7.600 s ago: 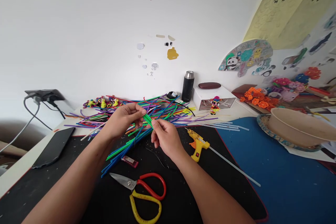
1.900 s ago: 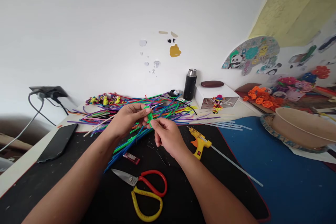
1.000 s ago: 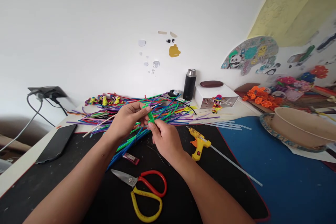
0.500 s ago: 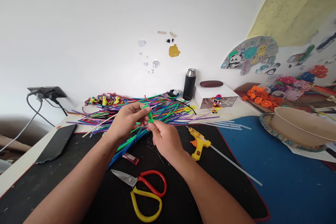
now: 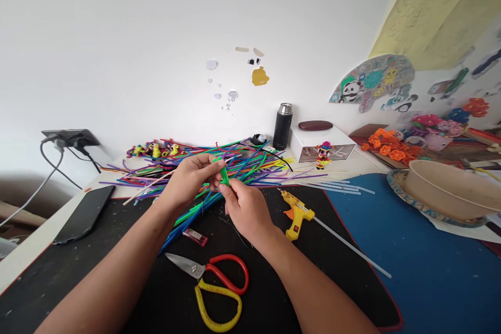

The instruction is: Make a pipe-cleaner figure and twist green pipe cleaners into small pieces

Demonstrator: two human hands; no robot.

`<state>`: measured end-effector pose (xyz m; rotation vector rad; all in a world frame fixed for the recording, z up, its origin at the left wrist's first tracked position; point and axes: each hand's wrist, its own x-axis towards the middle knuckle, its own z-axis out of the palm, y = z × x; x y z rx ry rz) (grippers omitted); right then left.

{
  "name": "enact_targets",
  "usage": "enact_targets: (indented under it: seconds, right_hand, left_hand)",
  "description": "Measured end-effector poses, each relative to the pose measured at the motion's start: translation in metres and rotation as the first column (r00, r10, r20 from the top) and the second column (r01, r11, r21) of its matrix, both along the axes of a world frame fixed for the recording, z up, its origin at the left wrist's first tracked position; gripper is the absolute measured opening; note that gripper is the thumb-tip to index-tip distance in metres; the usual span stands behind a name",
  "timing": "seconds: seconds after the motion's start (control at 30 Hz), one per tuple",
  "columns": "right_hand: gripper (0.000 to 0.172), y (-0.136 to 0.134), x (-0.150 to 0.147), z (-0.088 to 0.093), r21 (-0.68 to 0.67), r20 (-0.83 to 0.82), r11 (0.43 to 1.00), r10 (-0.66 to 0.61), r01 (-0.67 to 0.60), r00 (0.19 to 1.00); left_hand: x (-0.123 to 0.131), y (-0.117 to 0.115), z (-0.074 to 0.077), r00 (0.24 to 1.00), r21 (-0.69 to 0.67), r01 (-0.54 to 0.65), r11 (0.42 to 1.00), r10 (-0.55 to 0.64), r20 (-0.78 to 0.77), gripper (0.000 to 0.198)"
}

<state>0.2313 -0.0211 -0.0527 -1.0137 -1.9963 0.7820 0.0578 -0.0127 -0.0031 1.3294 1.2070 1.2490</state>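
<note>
Between my hands is a small bent green pipe cleaner, held above the black mat. My left hand pinches its upper end with thumb and fingers. The lower end sits between the thumb and fingers of my right hand. Its exact shape is partly hidden by my fingers. Behind and under my hands spreads a large pile of coloured pipe cleaners. A bundle of blue and green pipe cleaners lies below my left wrist.
Scissors with red and yellow handles lie in front. A yellow glue gun with a long glue stick rests to the right. At left is a phone; behind stand a black flask and a small figurine. A bowl stands far right.
My hands stay almost in place, both closed on the green pipe cleaner. My right thumb and fingers have shifted slightly around its lower end.
</note>
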Motion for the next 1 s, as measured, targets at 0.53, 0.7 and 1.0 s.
enact_targets:
  seconds: [0.53, 0.7, 1.0]
  right_hand:
    - [0.041, 0.0029, 0.0003, -0.004, 0.005, 0.031, 1.0, 0.023, -0.023, 0.999]
    - [0.041, 0.0033, 0.0006, -0.0029, 0.014, 0.021, 0.999, 0.035, -0.035, 0.999]
    - [0.038, 0.0007, -0.0007, -0.0016, -0.199, -0.212, 0.968, 0.112, -0.155, 0.971]
  left_hand:
    - [0.0013, 0.0012, -0.0021, 1.0, -0.003, -0.007, 1.0, 0.007, 0.002, 0.038]
    - [0.0003, 0.0013, -0.0028, 1.0, -0.006, -0.004, 1.0, 0.004, 0.003, 0.037]
    - [-0.0004, 0.0008, 0.0024, 0.999, -0.027, 0.036, 0.999, -0.035, 0.03, 0.039]
